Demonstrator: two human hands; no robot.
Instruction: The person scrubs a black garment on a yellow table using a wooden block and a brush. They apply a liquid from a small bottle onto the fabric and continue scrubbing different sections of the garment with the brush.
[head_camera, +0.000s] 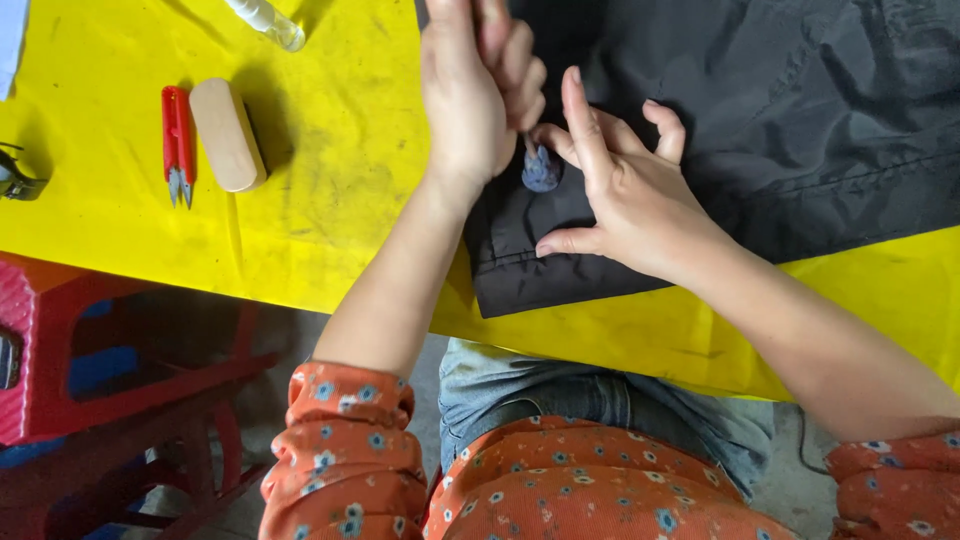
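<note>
The right hand (625, 195) lies flat with fingers spread, pinning the black woven fabric garment (760, 120) on the yellow tabletop (340, 150). Just beyond it, the left hand (478, 95) pinches a small grey-blue tool (540, 168) upright against the garment. Risk: the tip may slip toward the adjacent fingertips.

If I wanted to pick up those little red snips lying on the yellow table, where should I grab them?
Probably by the red handle of the red snips, coming from above and pinching its two long sides. The metal tips point toward the table's near edge, and the tan block lies close on one side.
</note>
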